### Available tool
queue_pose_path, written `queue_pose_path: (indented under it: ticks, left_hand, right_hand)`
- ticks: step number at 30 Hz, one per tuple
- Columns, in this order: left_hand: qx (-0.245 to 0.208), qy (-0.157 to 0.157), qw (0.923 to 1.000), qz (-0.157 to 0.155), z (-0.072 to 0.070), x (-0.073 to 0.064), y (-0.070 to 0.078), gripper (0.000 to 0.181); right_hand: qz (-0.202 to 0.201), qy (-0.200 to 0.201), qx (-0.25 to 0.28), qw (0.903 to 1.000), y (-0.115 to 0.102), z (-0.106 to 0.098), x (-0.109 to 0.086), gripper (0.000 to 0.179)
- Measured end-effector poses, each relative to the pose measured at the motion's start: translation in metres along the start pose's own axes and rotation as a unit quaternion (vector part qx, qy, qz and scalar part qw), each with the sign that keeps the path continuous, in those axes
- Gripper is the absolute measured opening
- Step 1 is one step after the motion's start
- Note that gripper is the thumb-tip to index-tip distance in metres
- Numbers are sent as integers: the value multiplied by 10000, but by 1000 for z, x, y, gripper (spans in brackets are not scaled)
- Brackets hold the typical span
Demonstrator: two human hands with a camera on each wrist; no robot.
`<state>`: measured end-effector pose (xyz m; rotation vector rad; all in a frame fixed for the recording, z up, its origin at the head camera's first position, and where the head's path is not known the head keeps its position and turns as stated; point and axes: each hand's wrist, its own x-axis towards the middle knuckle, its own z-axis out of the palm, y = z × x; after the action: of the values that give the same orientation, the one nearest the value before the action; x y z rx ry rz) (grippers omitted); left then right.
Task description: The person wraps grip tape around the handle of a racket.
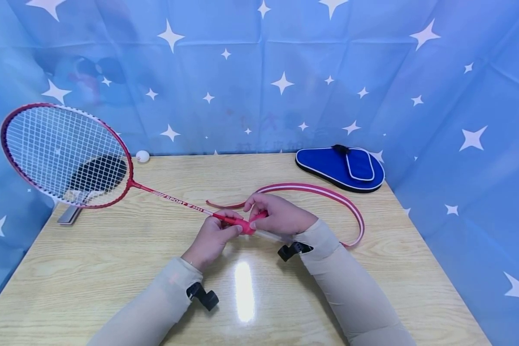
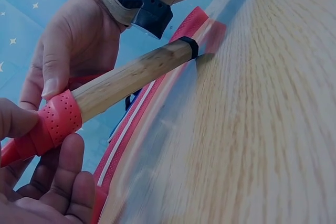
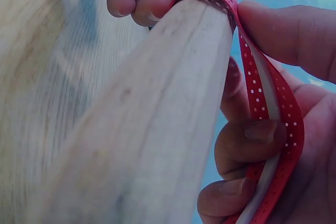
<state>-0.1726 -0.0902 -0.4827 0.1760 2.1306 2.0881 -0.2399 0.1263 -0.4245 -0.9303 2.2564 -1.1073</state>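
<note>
A red badminton racket point(image 1: 177, 201) slants across the table, its strung head raised at the left. My left hand point(image 1: 214, 238) grips it at the top of the handle, thumb pressing on turns of red perforated grip tape point(image 2: 63, 114). Below those turns the wooden handle point(image 2: 136, 80) is bare, with a black end. My right hand point(image 1: 281, 214) pinches the tape close to the wrapped part. In the right wrist view a loop of tape point(image 3: 291, 119) with a white centre stripe runs through the right hand's fingers. The tape's long tail point(image 1: 328, 193) curves over the table beyond.
A blue paddle case point(image 1: 337, 168) with white piping lies at the back right. At the back left are a white ball point(image 1: 142, 156) and a dark paddle point(image 1: 97, 175), seen partly through the strings. Star-printed blue cloth point(image 1: 225, 96) hangs behind the wooden table point(image 1: 112, 269).
</note>
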Motion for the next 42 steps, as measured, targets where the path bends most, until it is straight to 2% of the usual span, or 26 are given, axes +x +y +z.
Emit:
queue_pose_path:
  ticks: [7, 15, 22, 28, 33, 38, 42]
  left_hand:
    - [27, -64, 9999, 106, -2, 0, 0, 24]
    - [33, -169, 9998, 97, -3, 0, -1, 26]
    - [-175, -213, 9996, 106, -3, -1, -1, 32]
    - [-229, -169, 9995, 116, -2, 0, -1, 32]
    - [-163, -90, 9998, 63, -2, 1, -3, 29]
    - [-41, -38, 10000, 75, -3, 1, -3, 27]
    - [28, -145, 9998, 157, -3, 1, -2, 27]
  right_hand:
    - [-48, 138, 79, 9999, 1, 1, 0, 31]
    - [78, -213, 103, 9997, 2, 1, 1, 41]
    - [165, -294, 68, 9994, 0, 2, 0, 39]
    - [-100, -344, 44, 9993, -1, 4, 1, 31]
    - [-244, -317, -90, 9992, -1, 5, 2, 33]
    - [-125, -373, -28, 9992, -1, 4, 2, 39]
    - [-4, -473, 181, 9987, 1, 2, 0, 38]
